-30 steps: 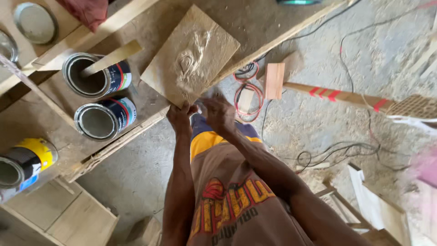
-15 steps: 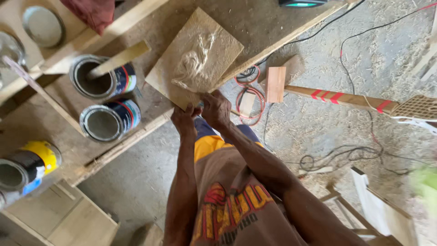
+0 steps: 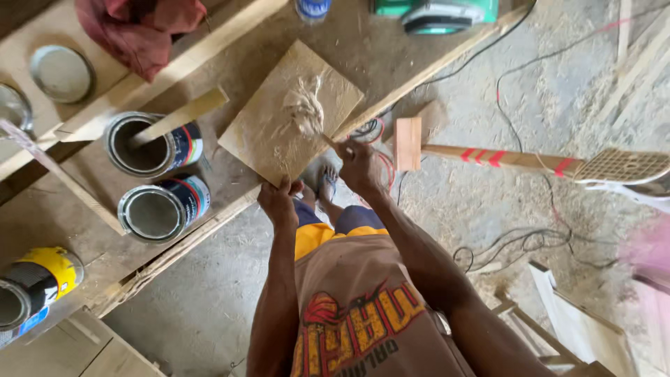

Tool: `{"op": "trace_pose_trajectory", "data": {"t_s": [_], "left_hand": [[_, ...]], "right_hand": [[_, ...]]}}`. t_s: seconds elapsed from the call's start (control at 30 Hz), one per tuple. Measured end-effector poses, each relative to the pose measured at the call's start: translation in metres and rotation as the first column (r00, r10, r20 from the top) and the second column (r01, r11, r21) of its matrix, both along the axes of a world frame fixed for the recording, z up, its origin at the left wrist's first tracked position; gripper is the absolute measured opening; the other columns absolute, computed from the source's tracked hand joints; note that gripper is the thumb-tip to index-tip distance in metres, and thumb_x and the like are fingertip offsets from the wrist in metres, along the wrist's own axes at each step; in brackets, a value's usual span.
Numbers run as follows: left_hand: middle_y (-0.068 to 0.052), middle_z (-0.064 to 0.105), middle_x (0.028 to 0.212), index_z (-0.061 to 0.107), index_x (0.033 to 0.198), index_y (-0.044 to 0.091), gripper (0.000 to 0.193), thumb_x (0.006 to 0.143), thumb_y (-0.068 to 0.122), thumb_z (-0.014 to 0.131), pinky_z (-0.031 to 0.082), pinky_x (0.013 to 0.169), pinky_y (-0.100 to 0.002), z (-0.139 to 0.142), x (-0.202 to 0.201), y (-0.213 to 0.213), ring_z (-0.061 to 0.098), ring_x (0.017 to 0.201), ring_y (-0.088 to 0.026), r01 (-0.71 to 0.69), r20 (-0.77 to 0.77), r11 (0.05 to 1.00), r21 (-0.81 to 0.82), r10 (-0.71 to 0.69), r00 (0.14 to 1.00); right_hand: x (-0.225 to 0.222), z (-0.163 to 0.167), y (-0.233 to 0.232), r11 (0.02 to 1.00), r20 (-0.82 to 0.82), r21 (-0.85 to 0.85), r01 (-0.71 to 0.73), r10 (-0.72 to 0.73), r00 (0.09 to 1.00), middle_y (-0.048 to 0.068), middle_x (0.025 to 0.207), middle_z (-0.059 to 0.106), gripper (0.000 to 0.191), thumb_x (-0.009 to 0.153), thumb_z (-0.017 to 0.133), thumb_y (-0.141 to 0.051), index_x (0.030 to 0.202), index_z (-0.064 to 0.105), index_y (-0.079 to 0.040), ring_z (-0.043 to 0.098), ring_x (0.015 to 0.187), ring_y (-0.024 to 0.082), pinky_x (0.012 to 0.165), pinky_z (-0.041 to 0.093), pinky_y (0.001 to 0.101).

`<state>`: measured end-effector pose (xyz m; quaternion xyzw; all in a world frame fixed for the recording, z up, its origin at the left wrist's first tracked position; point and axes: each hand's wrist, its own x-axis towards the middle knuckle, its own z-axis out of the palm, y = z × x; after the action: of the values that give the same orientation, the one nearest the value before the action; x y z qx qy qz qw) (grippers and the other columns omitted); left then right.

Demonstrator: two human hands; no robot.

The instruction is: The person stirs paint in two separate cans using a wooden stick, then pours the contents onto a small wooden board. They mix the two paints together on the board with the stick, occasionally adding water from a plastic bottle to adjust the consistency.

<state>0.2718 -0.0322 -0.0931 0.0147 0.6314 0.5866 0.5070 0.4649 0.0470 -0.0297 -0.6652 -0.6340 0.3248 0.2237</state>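
Observation:
A square wooden board (image 3: 279, 132) smeared with pale filler paste (image 3: 304, 106) lies tilted on the workbench edge. My left hand (image 3: 278, 202) grips the board's near corner. My right hand (image 3: 356, 164) is closed on a small stick or scraper whose tip reaches into the paste near the board's middle. Below both hands I see my brown printed shirt and yellow-and-blue shorts.
Two opened tins (image 3: 153, 146) (image 3: 162, 208) stand on the bench left of the board, one with a wooden stir stick (image 3: 178, 115). A yellow-topped can (image 3: 31, 286), loose lids (image 3: 59, 73), a red cloth (image 3: 139, 28), cables (image 3: 530, 244) and a red-striped wooden handle (image 3: 502, 159) lie around.
My right hand has moved from the board's near edge up to the paste with the tool. The left hand stays on the corner. The view has shifted slightly.

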Motion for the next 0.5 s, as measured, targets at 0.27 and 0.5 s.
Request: {"op": "trace_pose_trajectory", "data": {"t_s": [0.27, 0.5], "left_hand": [[-0.017, 0.072, 0.079, 0.058, 0.101, -0.013, 0.016, 0.097, 0.001, 0.067, 0.061, 0.057, -0.032, -0.002, 0.000, -0.002, 0.069, 0.060, -0.022, 0.090, -0.035, 0.994, -0.069, -0.093, 0.995], [-0.018, 0.073, 0.077, 0.061, 0.098, -0.011, 0.019, 0.096, 0.008, 0.066, 0.059, 0.053, -0.030, 0.004, -0.004, 0.000, 0.070, 0.057, -0.021, 0.196, -0.094, 0.977, -0.084, -0.204, 0.975]], "right_hand": [[-0.019, 0.032, 0.038, 0.942, 0.352, 0.215, -0.257, 0.171, 0.920, 0.015, 0.083, 0.069, 0.022, 0.089, 0.064, -0.008, 0.107, 0.075, -0.015, 0.064, 0.059, 0.031, 0.050, 0.044, 0.0467], [-0.044, 0.035, 0.018, 0.967, 0.320, 0.147, -0.208, 0.152, 0.935, 0.015, 0.071, 0.065, 0.026, 0.088, 0.062, -0.010, 0.108, 0.076, -0.018, 0.061, 0.052, 0.029, 0.045, 0.040, 0.0465]]}}
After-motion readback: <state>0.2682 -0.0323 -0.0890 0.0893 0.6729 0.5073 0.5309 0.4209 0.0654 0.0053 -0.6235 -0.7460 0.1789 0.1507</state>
